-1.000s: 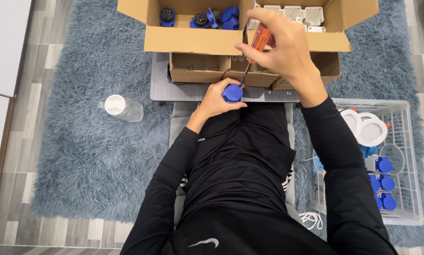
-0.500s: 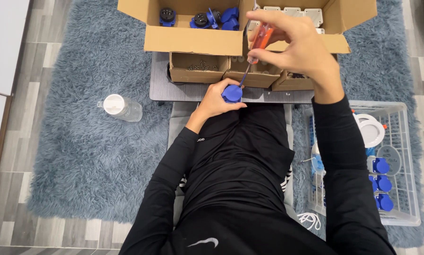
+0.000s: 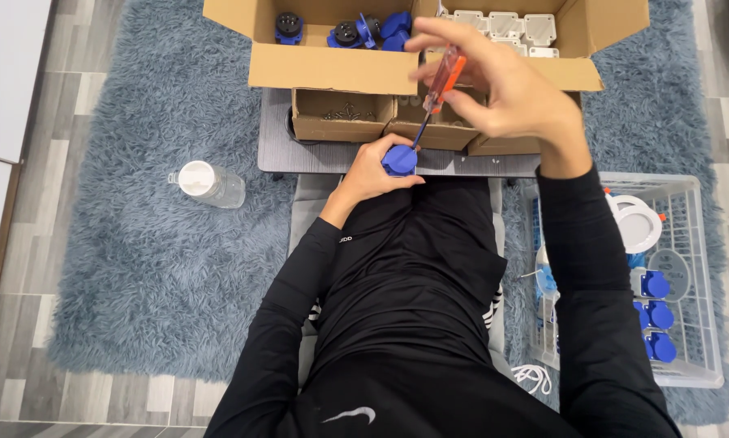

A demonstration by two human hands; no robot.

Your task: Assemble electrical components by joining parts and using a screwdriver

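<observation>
My left hand (image 3: pixel 370 172) grips a round blue socket part (image 3: pixel 399 159) just in front of my lap, at the near edge of a small grey table (image 3: pixel 316 156). My right hand (image 3: pixel 498 91) holds a screwdriver (image 3: pixel 439 88) with an orange handle; its dark shaft slants down so that the tip meets the top of the blue part. Both arms wear black sleeves.
A large cardboard box (image 3: pixel 340 69) at the back holds blue and black sockets (image 3: pixel 364 31) and white housings (image 3: pixel 506 26). Small cardboard boxes (image 3: pixel 341 118) with screws stand in front of it. A white wire basket (image 3: pixel 677 276) at the right holds blue sockets. A plastic bottle (image 3: pixel 208 183) lies on the grey rug.
My right hand with the screwdriver has shifted slightly right and turned on the handle. The left hand and the blue part stay in place.
</observation>
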